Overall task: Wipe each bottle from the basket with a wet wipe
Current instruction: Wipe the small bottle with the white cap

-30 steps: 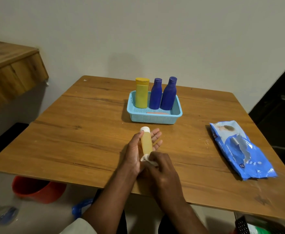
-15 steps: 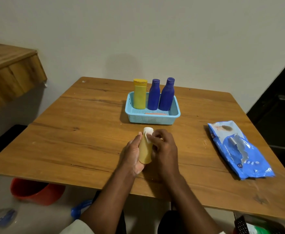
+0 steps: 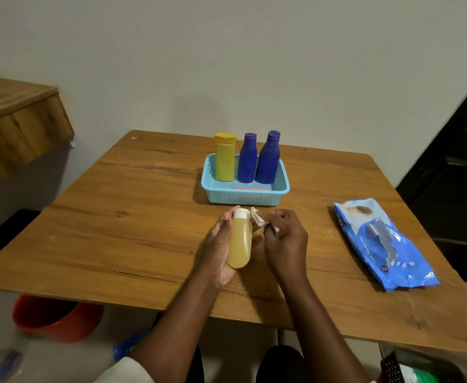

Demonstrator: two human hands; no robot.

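Head view, looking down on a square wooden table (image 3: 143, 217). The left hand (image 3: 218, 250) is cradling a small translucent amber plastic bottle with a white cap (image 3: 240, 241) just above the tabletop, cap pointing away from the person; the thumb is lying along the bottle's left side, while the fingers behind it are mostly hidden, only their tips showing at the bottle's right edge. The right hand (image 3: 284, 239) is sitting just beside the bottle, fingers curled and pinching a crumpled white wet wipe (image 3: 258, 218); most of the wipe is lying concealed under the fingers, and whether it is touching the bottle cannot be told.

Behind the hands, a light blue perforated plastic basket (image 3: 244, 195) is holding three upright bottles in a row along its far wall: an opaque yellow flat-capped bottle (image 3: 224, 157) on the left and two dark blue round-shouldered bottles (image 3: 247, 158) (image 3: 268, 157) beside it. A flat orange-pink object (image 3: 250, 188) is lying on the basket floor, largely masked by the near wall and not identifiable.

A blue soft-pack of wet wipes (image 3: 384, 244) is resting on the table's right side, its print too small to read. Below the table edge, a red plastic bucket (image 3: 55, 317) is showing in part; blurred objects at the lower corners are being cut off by the frame.
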